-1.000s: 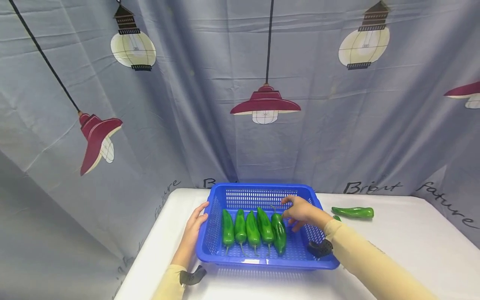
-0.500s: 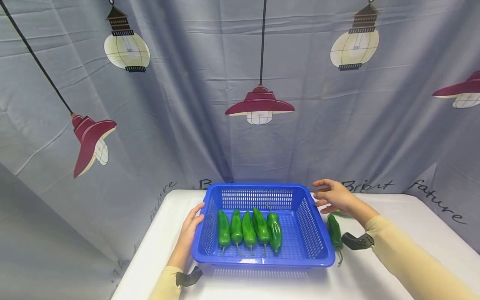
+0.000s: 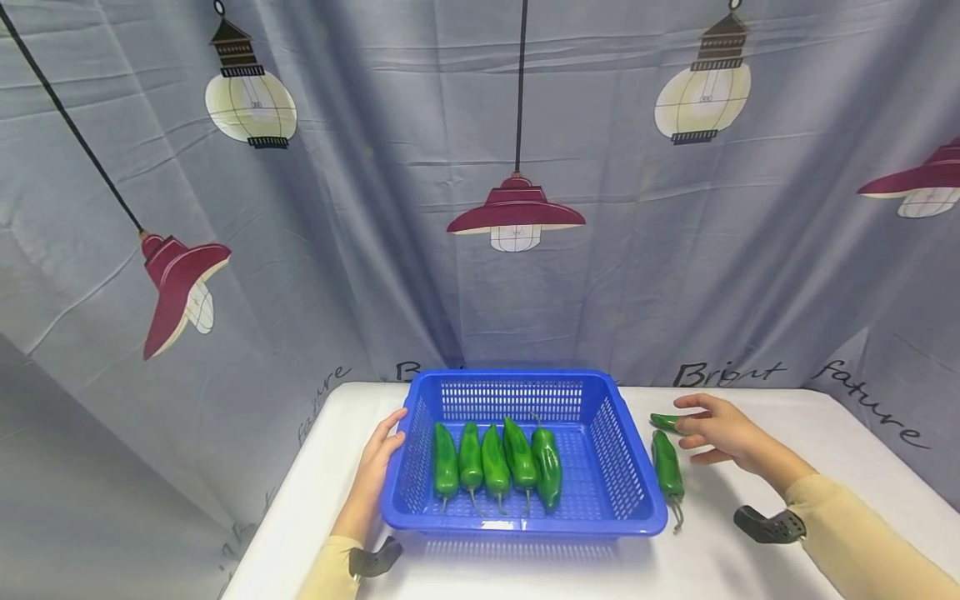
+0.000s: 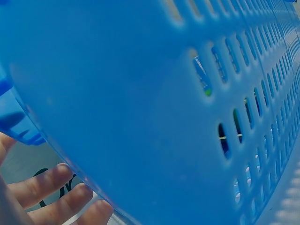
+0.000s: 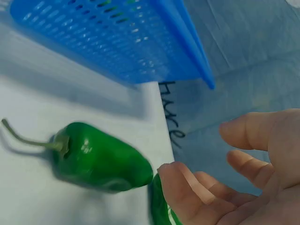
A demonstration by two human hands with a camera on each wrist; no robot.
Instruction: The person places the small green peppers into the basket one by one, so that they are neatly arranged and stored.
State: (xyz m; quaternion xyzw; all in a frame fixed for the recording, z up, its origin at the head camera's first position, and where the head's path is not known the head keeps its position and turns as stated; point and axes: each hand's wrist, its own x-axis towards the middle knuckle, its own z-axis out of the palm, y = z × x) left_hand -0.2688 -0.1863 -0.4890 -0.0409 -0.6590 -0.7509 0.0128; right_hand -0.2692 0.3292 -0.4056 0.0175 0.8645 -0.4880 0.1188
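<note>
A blue plastic basket (image 3: 525, 525) holds several green chili peppers (image 3: 496, 465) side by side in its left and middle part. My left hand (image 3: 369, 471) touches the basket's left side, fingers loosely extended along it. On the right, my right hand (image 3: 720, 433) hovers over the table with fingers spread and nothing between them. Just left of it one green chili pepper (image 3: 667, 467) lies lengthwise, stem toward me. A second pepper (image 3: 662, 422) lies behind, partly hidden by the right hand's fingers; in the right wrist view it (image 5: 161, 206) sits below the fingertips.
The basket stands on a white table (image 3: 570, 571). Behind it hangs a grey curtain (image 3: 360, 250) printed with lamps and lettering, close to the table's back edge. A dark band (image 3: 768, 525) is on each wrist.
My right hand has left the basket's inside, crossed over its right rim and come down beside the two loose peppers. The left hand has stayed at the left side.
</note>
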